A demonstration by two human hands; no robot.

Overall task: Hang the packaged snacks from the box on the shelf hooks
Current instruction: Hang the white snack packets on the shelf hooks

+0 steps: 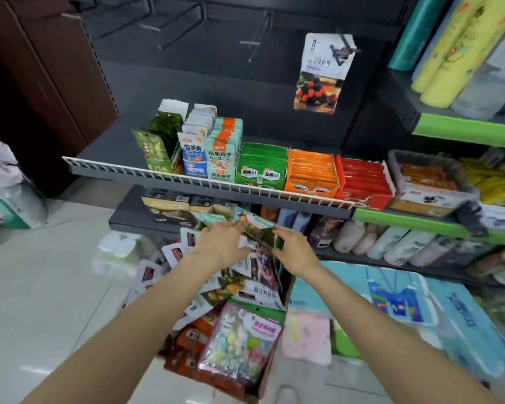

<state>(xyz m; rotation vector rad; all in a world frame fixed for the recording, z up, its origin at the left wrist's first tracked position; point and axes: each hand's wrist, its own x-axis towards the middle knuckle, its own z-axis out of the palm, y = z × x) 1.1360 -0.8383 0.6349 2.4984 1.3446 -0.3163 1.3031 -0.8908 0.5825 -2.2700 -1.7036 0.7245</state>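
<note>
Your left hand (222, 243) lies over the top of the pile in the box (271, 371), fingers bent onto a green packet (255, 225) at the far end. This steadies the stack while you sort. Whether those fingers actually grasp the packet or only press on it cannot be told.

Your right hand (296, 252) meets the same packet from the other side, fingertips on its edge. A full grasp is likewise not shown.

The remaining snacks lie loose in the box on the floor, below the wire-fronted shelf (204, 182).

One hung packet (322, 74) is already on a hook at upper right. The bare hooks (252, 43) to its left are free for the next packets.
</note>
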